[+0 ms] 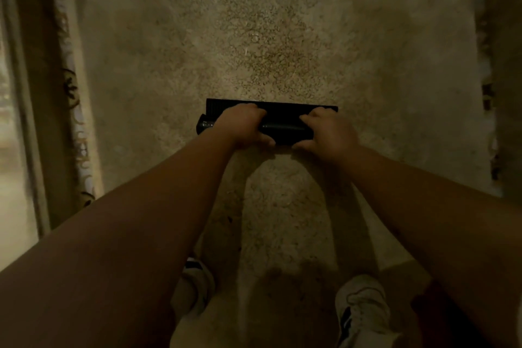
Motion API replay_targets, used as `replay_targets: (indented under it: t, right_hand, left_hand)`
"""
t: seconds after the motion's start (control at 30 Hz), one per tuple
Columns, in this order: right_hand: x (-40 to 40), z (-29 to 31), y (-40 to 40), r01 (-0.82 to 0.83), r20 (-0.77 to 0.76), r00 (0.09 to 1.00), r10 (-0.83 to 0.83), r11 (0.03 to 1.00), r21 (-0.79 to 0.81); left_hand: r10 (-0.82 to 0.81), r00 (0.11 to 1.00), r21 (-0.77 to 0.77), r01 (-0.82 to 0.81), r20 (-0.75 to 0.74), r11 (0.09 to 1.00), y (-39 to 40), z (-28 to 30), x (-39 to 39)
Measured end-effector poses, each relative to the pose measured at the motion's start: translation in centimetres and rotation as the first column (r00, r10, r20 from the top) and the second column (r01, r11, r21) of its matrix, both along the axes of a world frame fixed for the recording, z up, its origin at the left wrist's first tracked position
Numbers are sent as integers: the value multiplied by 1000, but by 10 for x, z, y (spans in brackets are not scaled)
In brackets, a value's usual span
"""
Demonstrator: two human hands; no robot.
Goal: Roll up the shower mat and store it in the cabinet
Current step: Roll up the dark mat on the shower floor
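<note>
A black ribbed shower mat [282,118] lies on the speckled stone floor in the middle of the head view, most of it wound into a tight roll, with a narrow flat strip still showing along its far edge. My left hand [245,127] grips the roll near its left part, fingers curled over the top. My right hand [327,130] grips it near the right end. The left end of the roll sticks out past my left hand. No cabinet is in view.
A tiled wall with a patterned border [76,121] runs down the left, with a pale frame [22,121] beside it. Another patterned edge [488,99] lines the right. My two light shoes [364,308] stand on the floor at the bottom.
</note>
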State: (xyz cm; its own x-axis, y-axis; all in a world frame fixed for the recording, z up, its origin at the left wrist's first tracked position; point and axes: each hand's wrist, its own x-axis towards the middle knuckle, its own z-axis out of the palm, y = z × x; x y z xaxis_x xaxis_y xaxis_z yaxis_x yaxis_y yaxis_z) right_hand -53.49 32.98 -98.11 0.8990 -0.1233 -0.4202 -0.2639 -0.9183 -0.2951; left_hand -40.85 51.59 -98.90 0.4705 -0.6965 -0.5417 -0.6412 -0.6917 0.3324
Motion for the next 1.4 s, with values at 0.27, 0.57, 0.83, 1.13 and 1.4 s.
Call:
replay_targets:
  t: [0.27,0.57,0.83,1.13,1.4]
  right_hand:
    - [22,-8,-20,162,-86,985,-147,964,212]
    - [1,-19,2,57,162,987,-15,966,-253]
    - [32,-18,-24,13,47,999,-8,995,-104]
    - [17,-20,-59,1,171,985,-12,998,62]
    - [44,-17,-82,57,56,996,-69,981,184]
  left_hand:
    - [105,952,-142,-65,289,988,6,-3,-25]
    - [66,993,-138,-52,99,989,1,6,10]
    - [93,941,-166,-40,325,985,22,3,16]
    - [93,989,-162,-74,111,984,15,11,59]
    - [66,958,-157,-22,278,987,32,0,79]
